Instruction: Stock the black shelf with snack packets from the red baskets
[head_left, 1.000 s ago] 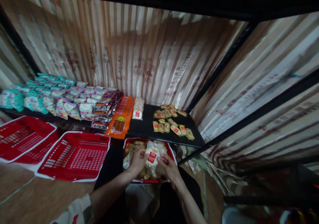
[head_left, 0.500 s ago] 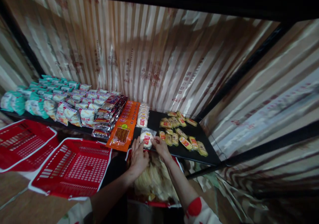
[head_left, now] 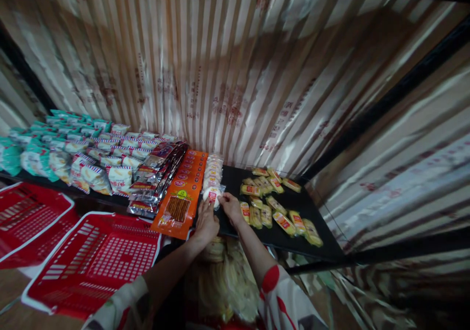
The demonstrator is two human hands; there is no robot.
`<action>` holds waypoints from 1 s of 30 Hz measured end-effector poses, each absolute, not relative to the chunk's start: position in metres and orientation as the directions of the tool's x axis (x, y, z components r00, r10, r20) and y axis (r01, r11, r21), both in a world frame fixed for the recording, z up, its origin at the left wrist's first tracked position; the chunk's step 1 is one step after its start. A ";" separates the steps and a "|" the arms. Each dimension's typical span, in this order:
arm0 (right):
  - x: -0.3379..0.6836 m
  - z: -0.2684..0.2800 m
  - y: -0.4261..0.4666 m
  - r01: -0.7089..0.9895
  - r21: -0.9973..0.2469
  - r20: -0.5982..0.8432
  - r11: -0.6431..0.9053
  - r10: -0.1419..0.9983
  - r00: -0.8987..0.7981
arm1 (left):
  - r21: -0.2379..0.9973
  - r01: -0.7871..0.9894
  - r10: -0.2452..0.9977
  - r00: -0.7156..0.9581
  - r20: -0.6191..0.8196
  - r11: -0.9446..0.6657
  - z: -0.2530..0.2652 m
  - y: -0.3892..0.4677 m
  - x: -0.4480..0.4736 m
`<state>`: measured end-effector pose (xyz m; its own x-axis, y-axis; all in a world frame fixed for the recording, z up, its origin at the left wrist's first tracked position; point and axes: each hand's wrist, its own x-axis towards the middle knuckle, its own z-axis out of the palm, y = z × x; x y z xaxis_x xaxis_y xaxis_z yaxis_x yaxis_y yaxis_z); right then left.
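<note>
A round white cake in a clear wrapper with a red label (head_left: 212, 197) sits at the near end of a row of similar wrapped cakes (head_left: 214, 167) on the black shelf. My left hand (head_left: 206, 222) has its fingers on the packet's near left side, steadying it. Thumb and fingers of my right hand (head_left: 231, 207) pinch its right edge. Just left of the row lies a flat orange snack packet (head_left: 181, 193). To the right are several small yellow packets (head_left: 255, 215).
Stacked white-and-blue snack bags (head_left: 121, 176) and teal bags (head_left: 38, 163) fill the shelf's left. Below hang or stand red baskets (head_left: 106, 256). Under my arms is a mass of pale wrapped packets (head_left: 223, 281). Striped sheeting (head_left: 227, 65) backs the shelf; a black post (head_left: 378, 109) slants at right.
Both hands have moved the wrapped cake farther back, up against the near end of the row. The camera view has tilted slightly and come closer.
</note>
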<state>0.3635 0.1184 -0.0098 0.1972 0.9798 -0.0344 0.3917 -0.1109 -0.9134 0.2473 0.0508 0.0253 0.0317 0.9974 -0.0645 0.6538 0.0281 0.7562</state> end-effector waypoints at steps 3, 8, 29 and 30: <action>0.361 -0.013 0.127 0.446 -0.888 -0.021 -0.114 0.978 0.210 | 0.742 0.669 0.996 0.042 -0.075 0.028 0.020 0.058 0.246; 0.360 -0.012 0.134 0.545 -0.824 -0.036 -0.155 0.974 0.222 | 0.685 0.728 0.996 0.071 -0.047 -0.020 0.012 0.066 0.244; 0.350 -0.009 0.082 0.634 -0.773 0.189 -0.026 0.945 0.268 | 0.622 0.763 0.984 0.149 0.093 -0.175 0.007 0.048 0.248; 0.352 -0.011 0.070 0.634 -0.773 0.215 0.007 0.943 0.252 | 0.624 0.756 0.980 0.161 0.117 -0.199 0.008 0.041 0.250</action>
